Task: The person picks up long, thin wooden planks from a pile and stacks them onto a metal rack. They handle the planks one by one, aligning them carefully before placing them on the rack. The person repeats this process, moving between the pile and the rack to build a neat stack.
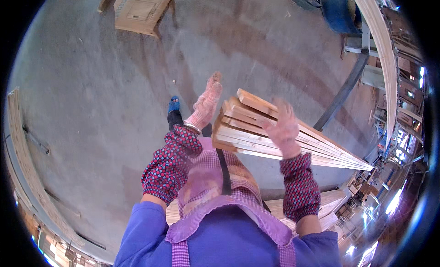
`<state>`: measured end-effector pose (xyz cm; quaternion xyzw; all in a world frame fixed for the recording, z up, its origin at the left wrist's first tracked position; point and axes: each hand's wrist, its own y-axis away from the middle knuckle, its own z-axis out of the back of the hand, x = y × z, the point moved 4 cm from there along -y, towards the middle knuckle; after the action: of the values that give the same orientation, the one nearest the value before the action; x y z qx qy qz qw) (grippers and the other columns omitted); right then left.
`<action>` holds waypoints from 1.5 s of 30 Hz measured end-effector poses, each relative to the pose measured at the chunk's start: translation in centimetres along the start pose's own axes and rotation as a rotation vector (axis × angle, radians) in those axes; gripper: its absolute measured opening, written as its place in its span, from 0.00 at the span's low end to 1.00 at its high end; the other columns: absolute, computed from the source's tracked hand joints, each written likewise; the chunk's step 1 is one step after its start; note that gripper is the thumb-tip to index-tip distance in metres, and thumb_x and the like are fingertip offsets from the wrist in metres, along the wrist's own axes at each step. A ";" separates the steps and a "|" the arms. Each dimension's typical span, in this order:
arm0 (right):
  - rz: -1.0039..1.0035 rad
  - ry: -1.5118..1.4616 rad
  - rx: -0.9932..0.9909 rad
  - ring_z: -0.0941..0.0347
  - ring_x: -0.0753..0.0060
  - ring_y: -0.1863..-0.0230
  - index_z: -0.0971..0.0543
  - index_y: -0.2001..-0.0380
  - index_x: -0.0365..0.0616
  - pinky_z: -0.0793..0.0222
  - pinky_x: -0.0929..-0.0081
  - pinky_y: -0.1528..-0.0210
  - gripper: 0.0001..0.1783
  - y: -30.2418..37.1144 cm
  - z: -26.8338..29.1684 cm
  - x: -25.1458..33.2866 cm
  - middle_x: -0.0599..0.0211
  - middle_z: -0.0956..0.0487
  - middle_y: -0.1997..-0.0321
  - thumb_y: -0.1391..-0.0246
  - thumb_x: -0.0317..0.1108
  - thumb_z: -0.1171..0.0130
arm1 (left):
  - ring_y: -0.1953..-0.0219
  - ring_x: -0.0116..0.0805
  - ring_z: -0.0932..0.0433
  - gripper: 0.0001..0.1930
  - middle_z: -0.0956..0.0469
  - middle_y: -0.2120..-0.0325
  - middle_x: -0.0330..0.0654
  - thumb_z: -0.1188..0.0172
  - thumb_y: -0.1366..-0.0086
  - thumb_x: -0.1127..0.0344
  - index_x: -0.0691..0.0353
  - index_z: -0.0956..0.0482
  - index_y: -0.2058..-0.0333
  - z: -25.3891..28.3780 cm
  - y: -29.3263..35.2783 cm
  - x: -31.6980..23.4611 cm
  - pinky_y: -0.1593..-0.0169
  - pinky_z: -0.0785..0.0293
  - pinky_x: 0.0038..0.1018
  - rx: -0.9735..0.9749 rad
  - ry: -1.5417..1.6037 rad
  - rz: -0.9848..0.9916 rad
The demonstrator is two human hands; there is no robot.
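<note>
A bundle of long, pale wooden boards [238,134] lies at my right side, its near ends beside my apron and its length running away to the right. My right hand [283,129], in a pinkish work glove, is over the top of the bundle with its fingers spread. It is slightly blurred, and I cannot tell whether it touches the wood. To the left of the board ends, my left hand [208,99], gloved alike, reaches forward over the floor. Its fingers are stretched out and hold nothing.
Along the left rim runs a stack of long boards [34,175]. More boards [327,200] lie behind my right arm. A cardboard-like panel [140,10] is at the far left. A blue bin [339,14] and a dark metal beam [343,90] stand at the right, near long curved strips [385,47].
</note>
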<state>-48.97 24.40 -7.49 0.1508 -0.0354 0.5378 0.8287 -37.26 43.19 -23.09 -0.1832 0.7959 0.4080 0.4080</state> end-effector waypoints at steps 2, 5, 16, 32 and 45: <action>0.132 0.250 0.042 0.26 0.56 0.43 0.28 0.42 0.44 0.30 0.58 0.43 0.42 -2.6 -1.1 -1.2 0.54 0.21 0.47 0.57 0.54 0.29 | 0.27 0.38 0.51 0.38 0.50 0.28 0.45 0.56 0.26 0.43 0.60 0.54 0.28 -0.6 0.5 0.3 0.28 0.59 0.28 -0.039 -0.025 0.158; -0.080 -0.122 0.783 0.25 0.54 0.44 0.28 0.43 0.42 0.30 0.61 0.43 0.46 -5.4 -2.9 -1.4 0.53 0.21 0.48 0.63 0.58 0.27 | 0.27 0.39 0.52 0.38 0.50 0.28 0.47 0.53 0.27 0.45 0.63 0.52 0.29 -2.8 0.9 0.9 0.27 0.60 0.29 -0.036 0.163 0.012; -0.140 -0.201 0.853 0.24 0.54 0.47 0.26 0.46 0.41 0.31 0.63 0.44 0.45 -6.2 -3.1 0.1 0.52 0.20 0.52 0.65 0.58 0.27 | 0.28 0.32 0.49 0.33 0.48 0.28 0.39 0.56 0.24 0.51 0.62 0.52 0.29 -4.4 0.7 0.5 0.27 0.58 0.27 -0.005 -0.211 -0.116; -0.024 -0.174 0.082 0.38 0.49 0.32 0.36 0.35 0.40 0.41 0.59 0.31 0.50 -1.3 -1.1 -0.9 0.51 0.31 0.34 0.54 0.59 0.32 | 0.34 0.37 0.37 0.36 0.37 0.35 0.44 0.47 0.28 0.47 0.62 0.44 0.31 3.1 8.2 6.0 0.31 0.45 0.34 -0.002 0.208 0.057; -0.050 -0.389 0.166 0.29 0.44 0.41 0.31 0.40 0.37 0.32 0.57 0.39 0.40 11.4 -4.7 -1.5 0.45 0.25 0.42 0.50 0.48 0.31 | 0.37 0.36 0.33 0.38 0.32 0.39 0.48 0.37 0.40 0.76 0.70 0.45 0.33 -2.8 14.1 7.4 0.33 0.41 0.30 -0.193 0.389 0.066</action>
<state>-60.36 28.70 -9.94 0.3207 -0.1465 0.4787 0.8041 -51.92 49.74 -21.02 -0.2704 0.8226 0.4523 0.2135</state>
